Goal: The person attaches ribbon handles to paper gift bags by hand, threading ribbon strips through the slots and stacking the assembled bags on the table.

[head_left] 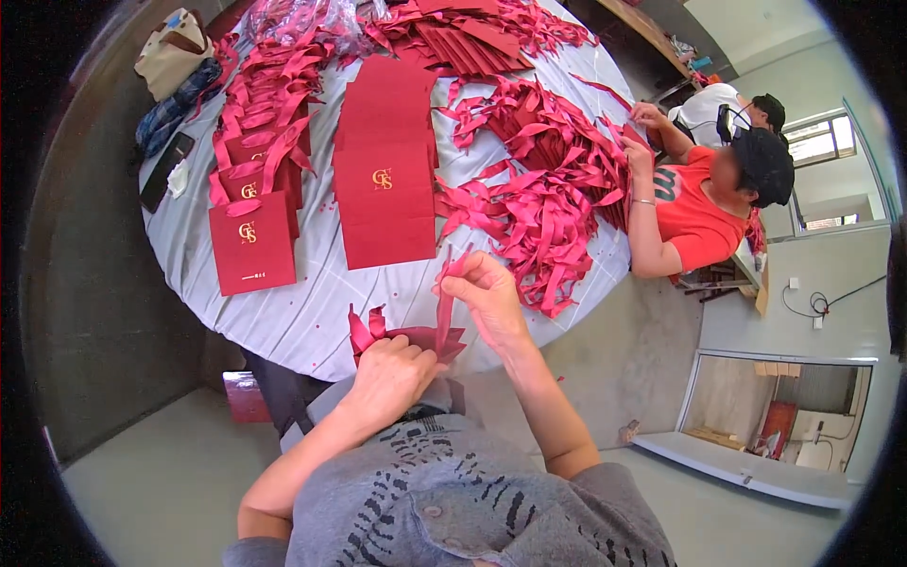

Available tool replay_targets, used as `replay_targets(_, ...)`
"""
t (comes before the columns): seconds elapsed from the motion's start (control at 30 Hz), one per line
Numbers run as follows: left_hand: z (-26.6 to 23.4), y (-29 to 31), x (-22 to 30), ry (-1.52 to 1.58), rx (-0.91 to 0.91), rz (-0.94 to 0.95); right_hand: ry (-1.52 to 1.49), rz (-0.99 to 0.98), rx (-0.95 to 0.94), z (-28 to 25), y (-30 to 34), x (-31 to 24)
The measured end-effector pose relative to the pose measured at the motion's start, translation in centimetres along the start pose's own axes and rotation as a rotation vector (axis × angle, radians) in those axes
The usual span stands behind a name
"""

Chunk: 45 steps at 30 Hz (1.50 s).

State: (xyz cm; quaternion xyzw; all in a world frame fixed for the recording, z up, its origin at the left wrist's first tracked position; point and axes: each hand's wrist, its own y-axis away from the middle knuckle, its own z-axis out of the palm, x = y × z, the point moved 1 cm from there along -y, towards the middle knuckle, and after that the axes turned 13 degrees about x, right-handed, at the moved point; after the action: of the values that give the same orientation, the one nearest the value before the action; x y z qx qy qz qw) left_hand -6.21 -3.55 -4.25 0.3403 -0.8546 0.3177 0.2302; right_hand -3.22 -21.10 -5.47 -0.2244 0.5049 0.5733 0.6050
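Red bag (430, 337) sits on the near side of the flat bag stack (383, 213), apart from it, close to the wearer's body. Left hand (392, 373): fingers curled down over the bag, thumb hidden. Right hand (489, 295), just off the stack's near right corner: thumb and forefinger pinching a ribbon (443, 321), other fingers loosely bent. Left of stack: row of overlapping ribboned bags (253, 250), gold print. Right of stack: big ribbon pile (543, 213) over more bags, loose loops crowding near the right hand. Beyond stack: fanned bags (472, 47), clear plastic wrap (326, 28). Far left of stack: phone (166, 172), white tissue (178, 180) beside it, dark blue bundle (175, 109), beige handbag (173, 55). Under the stack: round worktop (307, 317), wrinkled white cover. Far right of stack: co-worker in red shirt (704, 217), hands near the ribbon pile; person in white shirt (709, 113) behind.
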Motion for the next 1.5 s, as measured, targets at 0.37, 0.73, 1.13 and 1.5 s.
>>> replay_targets(0.37, 0.1, -0.2, -0.2, -0.020, 0.033, -0.008, 0.279, 0.289, -0.445, -2.3, 1.2, 1.3)
replay_targets(0.73, -0.9, -0.5, -1.6, 0.132, 0.149, -0.209, 0.564, -0.274, 0.150, 1.1, 3.5, 3.4)
replay_targets(1.13, -1.3, 2.8, -8.9, 0.664, 0.189, -0.829, 0.518, -0.288, 0.164, 0.2, 0.6, 6.0)
replay_targets(1.5, -1.5, 1.3, -6.3, 0.662, 0.158, -0.627, 0.901, -0.606, 0.105, 3.3, 1.6, -0.8)
